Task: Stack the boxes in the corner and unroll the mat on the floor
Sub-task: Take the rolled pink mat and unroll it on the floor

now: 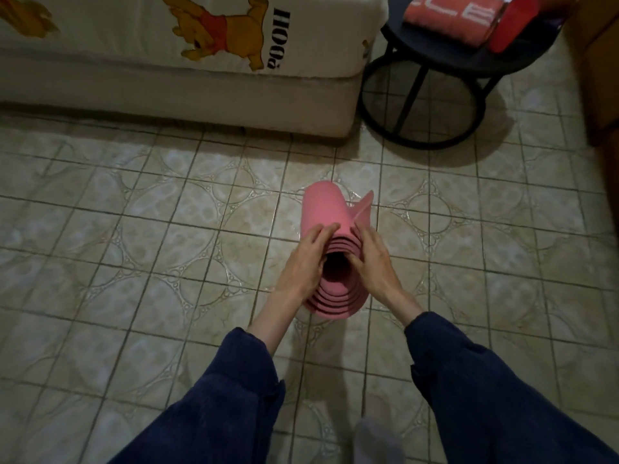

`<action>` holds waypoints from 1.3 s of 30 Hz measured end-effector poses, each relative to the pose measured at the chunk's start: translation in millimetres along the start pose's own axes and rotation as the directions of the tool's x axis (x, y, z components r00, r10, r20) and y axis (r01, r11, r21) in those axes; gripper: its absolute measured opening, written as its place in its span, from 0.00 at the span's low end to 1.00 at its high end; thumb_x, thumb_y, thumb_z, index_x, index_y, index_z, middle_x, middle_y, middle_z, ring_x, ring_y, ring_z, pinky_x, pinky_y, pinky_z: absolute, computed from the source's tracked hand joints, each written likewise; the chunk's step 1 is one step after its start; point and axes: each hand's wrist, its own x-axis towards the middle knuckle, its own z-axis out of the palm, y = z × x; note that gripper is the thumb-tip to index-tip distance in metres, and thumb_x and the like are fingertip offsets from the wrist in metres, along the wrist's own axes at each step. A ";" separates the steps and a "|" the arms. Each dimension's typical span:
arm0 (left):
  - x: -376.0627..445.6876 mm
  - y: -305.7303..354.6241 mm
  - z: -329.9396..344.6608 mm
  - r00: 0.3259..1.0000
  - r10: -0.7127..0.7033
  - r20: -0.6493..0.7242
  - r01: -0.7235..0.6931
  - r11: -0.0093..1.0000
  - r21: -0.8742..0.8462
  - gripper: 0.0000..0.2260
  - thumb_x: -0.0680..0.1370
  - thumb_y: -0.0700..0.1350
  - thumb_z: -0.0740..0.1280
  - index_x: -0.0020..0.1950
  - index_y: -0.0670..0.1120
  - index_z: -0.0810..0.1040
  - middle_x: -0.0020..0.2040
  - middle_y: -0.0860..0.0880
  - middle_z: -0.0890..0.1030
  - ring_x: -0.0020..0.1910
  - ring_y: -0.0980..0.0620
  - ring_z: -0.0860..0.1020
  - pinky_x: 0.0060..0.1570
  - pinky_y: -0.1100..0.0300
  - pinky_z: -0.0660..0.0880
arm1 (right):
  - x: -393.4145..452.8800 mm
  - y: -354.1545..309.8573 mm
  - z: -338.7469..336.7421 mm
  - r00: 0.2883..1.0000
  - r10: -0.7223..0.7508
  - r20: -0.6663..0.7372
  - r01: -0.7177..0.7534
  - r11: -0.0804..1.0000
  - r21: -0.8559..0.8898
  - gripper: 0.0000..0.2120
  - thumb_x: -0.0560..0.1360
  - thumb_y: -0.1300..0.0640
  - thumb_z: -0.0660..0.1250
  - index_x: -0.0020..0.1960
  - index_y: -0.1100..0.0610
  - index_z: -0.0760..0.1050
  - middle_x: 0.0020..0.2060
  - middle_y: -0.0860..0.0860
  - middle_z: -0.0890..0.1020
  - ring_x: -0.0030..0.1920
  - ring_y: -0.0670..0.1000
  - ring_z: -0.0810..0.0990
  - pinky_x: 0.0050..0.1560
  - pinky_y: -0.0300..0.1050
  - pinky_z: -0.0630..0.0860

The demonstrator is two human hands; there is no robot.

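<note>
- A pale tiled floor with a ring pattern fills the view, dim toward the edges.
- The rolled pink mat is in the middle of that floor, its near end facing the camera so the coiled layers show; whether it rests on the tiles or is lifted off them I cannot tell.
- The left hand grips the mat's left side, fingers curled over the outer layer.
- The right hand presses on the mat's right side, fingers bent around the rim of the coil; a loose flap of the mat stands up just beyond it.
- Both forearms come out of dark blue sleeves; the mat's underside is hidden behind the hands.
- Beyond the mat, a bed with a cartoon-bear cover is cut off by the top and left edges.
- Beyond and right of the mat stands a black round stool carrying a folded red cloth, partly out of frame.
- A brown shape at the right edge, well apart from the mat, is too cropped to identify.
- Bare tiles lie open left and right of the mat.
</note>
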 end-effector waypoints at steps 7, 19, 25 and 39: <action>-50.2 -45.7 26.9 0.983 0.096 0.157 -0.110 0.991 0.077 0.35 0.75 0.29 0.60 0.75 0.57 0.57 0.77 0.44 0.56 0.74 0.41 0.62 0.69 0.46 0.67 | -48.7 40.7 70.0 0.997 0.049 -0.056 -0.046 0.998 0.047 0.32 0.74 0.67 0.64 0.75 0.56 0.57 0.72 0.55 0.67 0.70 0.54 0.67 0.69 0.43 0.63; -59.1 -162.0 124.7 0.986 0.140 0.086 -0.154 0.971 0.182 0.38 0.72 0.28 0.62 0.76 0.57 0.56 0.78 0.43 0.51 0.74 0.41 0.61 0.66 0.46 0.71 | -30.5 130.9 193.2 0.992 -0.019 -0.124 0.036 0.991 0.131 0.36 0.72 0.72 0.61 0.76 0.55 0.55 0.74 0.56 0.60 0.72 0.54 0.65 0.72 0.52 0.65; -32.2 -207.2 183.7 0.981 0.195 0.008 -0.191 0.952 0.239 0.38 0.75 0.30 0.62 0.76 0.59 0.53 0.78 0.44 0.51 0.75 0.41 0.58 0.67 0.44 0.70 | 3.5 187.3 229.5 0.985 -0.060 -0.164 0.075 0.994 0.086 0.39 0.71 0.75 0.60 0.77 0.57 0.49 0.74 0.56 0.57 0.72 0.53 0.65 0.68 0.38 0.63; 20.0 -287.8 215.0 0.979 0.196 0.065 -0.206 0.938 0.279 0.35 0.77 0.34 0.63 0.76 0.57 0.53 0.78 0.45 0.53 0.76 0.41 0.58 0.69 0.45 0.68 | 66.6 236.7 290.9 0.991 -0.092 -0.096 0.097 0.994 0.048 0.44 0.70 0.77 0.62 0.77 0.54 0.45 0.77 0.54 0.45 0.66 0.43 0.62 0.66 0.42 0.69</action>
